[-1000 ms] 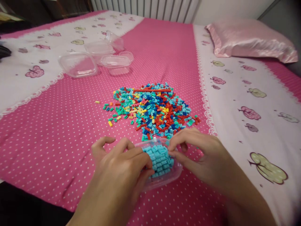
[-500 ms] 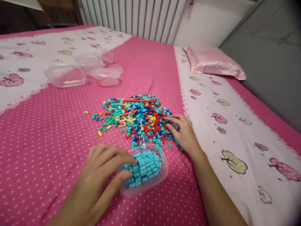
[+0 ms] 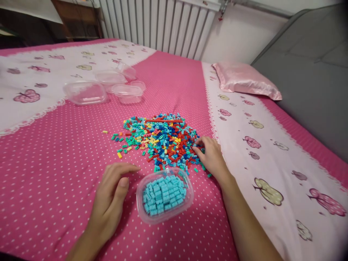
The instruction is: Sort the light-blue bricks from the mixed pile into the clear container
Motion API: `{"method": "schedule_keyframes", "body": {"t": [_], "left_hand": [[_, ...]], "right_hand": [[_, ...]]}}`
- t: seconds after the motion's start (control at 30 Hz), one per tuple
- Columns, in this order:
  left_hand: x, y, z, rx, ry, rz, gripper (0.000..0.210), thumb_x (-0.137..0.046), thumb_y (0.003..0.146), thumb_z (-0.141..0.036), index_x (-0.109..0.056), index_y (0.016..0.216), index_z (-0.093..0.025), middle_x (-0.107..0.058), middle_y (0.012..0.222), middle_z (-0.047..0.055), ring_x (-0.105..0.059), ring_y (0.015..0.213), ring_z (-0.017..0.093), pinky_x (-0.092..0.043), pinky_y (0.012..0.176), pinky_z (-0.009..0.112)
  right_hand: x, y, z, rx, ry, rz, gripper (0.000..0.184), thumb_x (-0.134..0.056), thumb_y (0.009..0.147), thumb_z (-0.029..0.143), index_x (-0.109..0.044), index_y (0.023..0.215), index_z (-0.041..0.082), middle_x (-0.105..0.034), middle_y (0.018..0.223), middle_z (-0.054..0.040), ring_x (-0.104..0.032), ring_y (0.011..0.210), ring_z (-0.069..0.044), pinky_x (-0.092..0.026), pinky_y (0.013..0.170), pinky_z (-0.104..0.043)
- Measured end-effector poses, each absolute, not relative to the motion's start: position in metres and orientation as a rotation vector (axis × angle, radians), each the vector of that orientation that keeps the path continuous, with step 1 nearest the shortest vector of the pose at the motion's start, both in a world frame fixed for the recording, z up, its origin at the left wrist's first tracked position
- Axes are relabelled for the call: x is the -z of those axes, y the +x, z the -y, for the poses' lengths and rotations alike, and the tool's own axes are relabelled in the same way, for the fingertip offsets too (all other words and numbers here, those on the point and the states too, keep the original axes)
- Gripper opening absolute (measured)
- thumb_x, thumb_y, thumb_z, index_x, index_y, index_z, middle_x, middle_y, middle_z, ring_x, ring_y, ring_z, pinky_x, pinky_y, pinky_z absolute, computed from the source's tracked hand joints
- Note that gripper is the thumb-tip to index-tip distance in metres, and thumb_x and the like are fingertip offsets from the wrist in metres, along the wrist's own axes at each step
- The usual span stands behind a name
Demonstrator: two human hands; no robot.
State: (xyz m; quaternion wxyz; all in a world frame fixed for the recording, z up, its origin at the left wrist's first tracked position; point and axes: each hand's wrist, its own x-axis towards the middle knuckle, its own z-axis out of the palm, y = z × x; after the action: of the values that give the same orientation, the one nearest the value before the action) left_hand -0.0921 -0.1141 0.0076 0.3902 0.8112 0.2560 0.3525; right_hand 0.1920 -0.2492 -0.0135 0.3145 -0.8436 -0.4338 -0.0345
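Observation:
A clear plastic container (image 3: 187, 207) on the bed holds light-blue building bricks (image 3: 164, 194), many in tidy rows. Just left of it, my left hand (image 3: 110, 197) hovers with thumb and fingers apart, nothing in it. Beyond the container spreads a loose pile of small building bricks (image 3: 163, 139) in red, blue, green, yellow and light blue. My right hand (image 3: 210, 154) is at the pile's right edge, fingers curled towards the bricks. Its thumb and index finger are close to some blue ones; whether a brick is between them is too small to make out.
Several clear plastic containers (image 3: 85, 95) stand at the back left. A long red stick-like piece (image 3: 164, 121) lies across the pile's top. Stray bricks (image 3: 119, 155) lie left of the pile. A pink pillow (image 3: 246, 79) rests at the back right, near a grey headboard (image 3: 307, 69). Behind is a radiator (image 3: 157, 25).
My left hand has moved left, away from over the container of light-blue bricks. The right hand's fingers have curled in more at the pile's edge. The view has tilted up slightly.

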Motion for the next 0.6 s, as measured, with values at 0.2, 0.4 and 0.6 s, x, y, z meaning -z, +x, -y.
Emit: {"method": "schedule_keyframes", "body": {"t": [0.2, 0.4, 0.6], "left_hand": [[-0.005, -0.090, 0.114, -0.880, 2.076, -0.651, 0.028, -0.038, 0.106, -0.039, -0.063, 0.106, -0.027, -0.065, 0.109, 0.002, -0.057, 0.108, 0.022, -0.044, 0.095, 0.035], [-0.017, -0.092, 0.113, -0.897, 2.276, -0.527, 0.018, -0.045, 0.104, -0.024, -0.061, 0.110, -0.027, -0.064, 0.106, -0.001, -0.056, 0.104, 0.017, -0.041, 0.093, 0.030], [-0.057, -0.072, 0.126, -0.840, 2.558, -0.211, 0.017, -0.062, 0.098, -0.016, -0.065, 0.111, -0.027, -0.072, 0.102, -0.005, -0.054, 0.096, 0.016, -0.039, 0.089, 0.032]], "right_hand": [[0.004, 0.190, 0.249, 0.042, -2.108, 1.058, 0.004, -0.063, 0.087, 0.025, -0.066, 0.084, 0.023, -0.074, 0.088, -0.0067, -0.064, 0.087, -0.027, -0.045, 0.090, -0.046], [-0.016, 0.176, 0.253, -0.014, -1.861, 0.890, 0.013, -0.069, 0.088, 0.034, -0.068, 0.089, 0.021, -0.075, 0.084, -0.0053, -0.070, 0.078, -0.022, -0.053, 0.074, -0.037], [-0.039, 0.124, 0.258, -0.503, -1.358, 1.100, 0.022, -0.091, 0.070, 0.036, -0.072, 0.071, 0.025, -0.075, 0.083, 0.0002, -0.070, 0.081, -0.017, -0.054, 0.075, -0.030]]}}
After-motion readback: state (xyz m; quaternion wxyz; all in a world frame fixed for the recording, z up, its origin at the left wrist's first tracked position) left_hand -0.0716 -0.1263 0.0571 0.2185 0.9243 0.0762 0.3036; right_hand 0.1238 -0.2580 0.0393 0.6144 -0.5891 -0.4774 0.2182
